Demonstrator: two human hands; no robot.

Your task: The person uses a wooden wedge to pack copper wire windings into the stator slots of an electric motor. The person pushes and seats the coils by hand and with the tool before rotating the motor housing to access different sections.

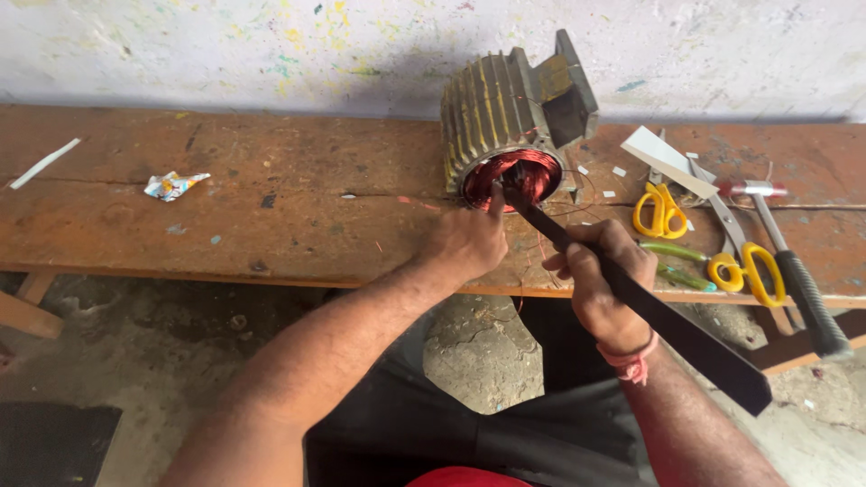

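Note:
A finned metal motor housing lies on its side on a worn wooden bench, its open end facing me with red copper windings inside. My right hand grips a long flat black bar, whose tip reaches into the opening among the windings. My left hand rests at the lower left rim of the opening, a finger pointing up to the coils beside the bar's tip.
Right of the motor lie two yellow-handled scissors, a hammer with a black grip, a green-handled tool and a white strip. A crumpled wrapper lies at left. Paint-flecked wall behind; dirt floor below.

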